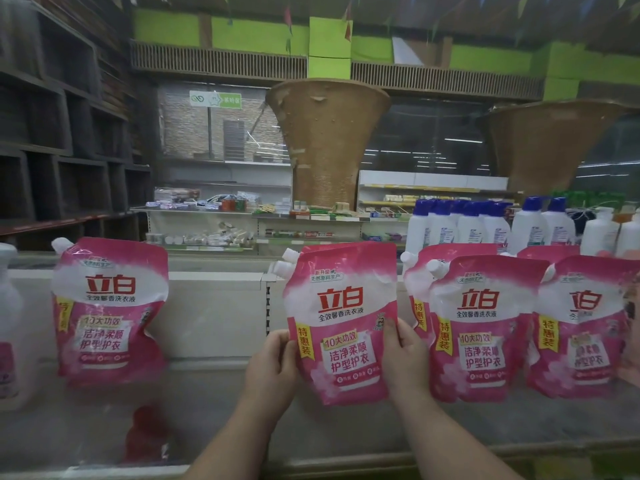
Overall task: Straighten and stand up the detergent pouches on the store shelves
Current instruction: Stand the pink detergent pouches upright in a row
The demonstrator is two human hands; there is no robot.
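Pink and white detergent pouches with white spouts stand in a row on the shelf top (214,407). I grip the middle pouch (343,306) by its lower sides, my left hand (273,368) on its left edge and my right hand (405,358) on its right edge. It stands upright, tilted slightly, with a second pouch right behind it. A lone pouch (110,306) stands crumpled at the left. Two more pouches (478,323) (585,323) stand at the right, with others behind them.
White bottles with blue caps (485,223) stand behind the right-hand pouches. A white bottle (8,323) sits at the far left edge. A red blurred object (149,431) shows below the shelf front. Aisle shelves with small goods and two wicker cones lie beyond.
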